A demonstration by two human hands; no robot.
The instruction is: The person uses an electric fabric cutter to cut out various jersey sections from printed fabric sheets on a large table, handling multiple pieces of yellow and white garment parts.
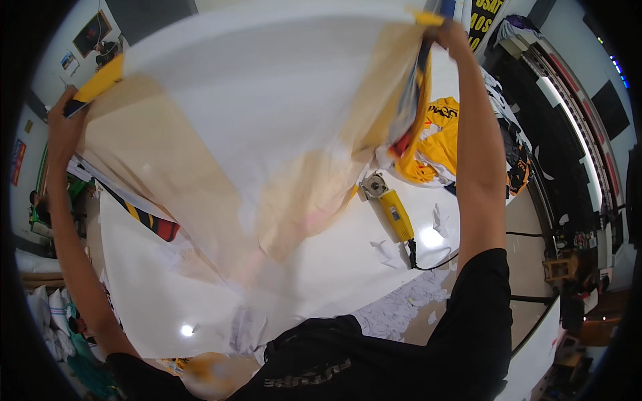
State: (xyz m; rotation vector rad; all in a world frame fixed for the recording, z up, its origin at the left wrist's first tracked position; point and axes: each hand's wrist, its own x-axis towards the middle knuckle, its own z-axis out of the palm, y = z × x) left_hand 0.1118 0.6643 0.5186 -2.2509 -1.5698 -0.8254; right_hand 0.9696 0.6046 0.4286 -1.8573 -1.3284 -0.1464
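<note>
I hold up a large, thin sheet of white fabric, pale tan print showing through it and yellow, dark and red showing at its edges. My left hand grips its upper left edge and my right hand its upper right corner; both are raised. The sheet hangs in loose folds over the white table, and its lower part is partly blurred. Right of it on the table lies a yellow electric rotary cutter with a black cord and small white scraps nearby.
A pile of yellow, black and white printed fabric lies at the table's right. A long machine runs along the right side. White sacks stand at the lower left. Paper or fabric scraps lie beyond the near table edge.
</note>
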